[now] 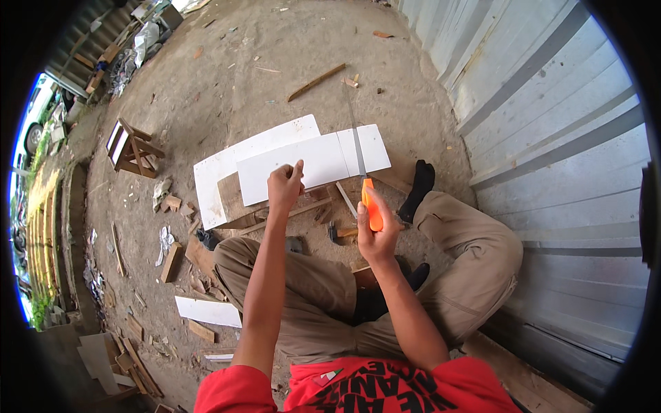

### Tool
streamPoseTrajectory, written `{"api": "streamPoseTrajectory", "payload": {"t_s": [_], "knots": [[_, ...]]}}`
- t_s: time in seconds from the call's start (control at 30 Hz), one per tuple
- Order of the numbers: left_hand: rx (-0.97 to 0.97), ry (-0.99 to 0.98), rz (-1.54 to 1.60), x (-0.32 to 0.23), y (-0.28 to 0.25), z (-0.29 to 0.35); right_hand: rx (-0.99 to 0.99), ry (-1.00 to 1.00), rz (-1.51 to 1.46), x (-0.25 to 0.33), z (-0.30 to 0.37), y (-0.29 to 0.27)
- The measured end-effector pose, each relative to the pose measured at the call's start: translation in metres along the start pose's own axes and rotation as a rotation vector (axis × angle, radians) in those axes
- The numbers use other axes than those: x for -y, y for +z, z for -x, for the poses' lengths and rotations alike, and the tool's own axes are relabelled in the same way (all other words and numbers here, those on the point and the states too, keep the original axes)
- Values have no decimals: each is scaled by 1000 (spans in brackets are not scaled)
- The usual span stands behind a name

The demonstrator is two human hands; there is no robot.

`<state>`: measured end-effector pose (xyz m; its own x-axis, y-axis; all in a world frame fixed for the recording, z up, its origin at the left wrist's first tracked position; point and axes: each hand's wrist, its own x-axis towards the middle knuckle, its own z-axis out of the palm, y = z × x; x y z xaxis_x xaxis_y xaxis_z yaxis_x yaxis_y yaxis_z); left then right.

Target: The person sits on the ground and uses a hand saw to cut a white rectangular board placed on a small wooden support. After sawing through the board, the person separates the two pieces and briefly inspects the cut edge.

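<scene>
- The long, narrow steel handsaw with a bright orange handle (pixel 362 164) lies across the right part of the smooth white rectangular board (pixel 322 157), just right of a thin dark line on it; whether the teeth touch the surface cannot be told.
- The right hand (pixel 378 235) has its fingers clamped around the orange handle, near the board's lower edge.
- The left hand (pixel 286 186) is above the board's left half, fingers curled together; whether they enclose anything cannot be told.
- A second, larger white flat board (pixel 237 153) lies partly under the first, showing at its far and left sides.
- Between the board and the crossed legs, a claw hammer with a dark head and wooden handle (pixel 334 233) and a thin white strip (pixel 346 199) crowd the near side, among brown scraps.
- A foot in a black sock (pixel 418 189) is just beside the board's right end, limiting room there.
- Beyond it, a ribbed grey metal wall (pixel 551 131) closes off the right.
- A long brown wooden stick (pixel 317 81) lies on the dusty grey floor (pixel 234 89) past the boards; a small brown wooden stool (pixel 135 150) stands well apart, to the left.
</scene>
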<state>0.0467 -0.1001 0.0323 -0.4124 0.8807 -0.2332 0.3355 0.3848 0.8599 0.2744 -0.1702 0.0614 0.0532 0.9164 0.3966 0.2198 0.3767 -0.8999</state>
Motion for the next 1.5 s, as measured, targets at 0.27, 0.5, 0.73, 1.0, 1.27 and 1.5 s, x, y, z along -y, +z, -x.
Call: {"api": "streamPoseTrajectory", "payload": {"t_s": [0.27,0.5,0.73,1.0,1.27,1.5], "knots": [[-239,544,-587,7,51,-85,31,120,7,2,-3,11],[-207,465,-681,-2,73,-73,107,228,-14,2,-5,1],[-232,446,-614,-6,73,-78,170,319,6,10,-13,-1],[-219,441,-577,-6,72,-76,222,334,180,63,36,-38],[-324,451,-618,-4,66,-96,249,274,121,59,-25,2],[-260,515,-416,-1,57,-94,288,453,-50,14,-9,-34]]}}
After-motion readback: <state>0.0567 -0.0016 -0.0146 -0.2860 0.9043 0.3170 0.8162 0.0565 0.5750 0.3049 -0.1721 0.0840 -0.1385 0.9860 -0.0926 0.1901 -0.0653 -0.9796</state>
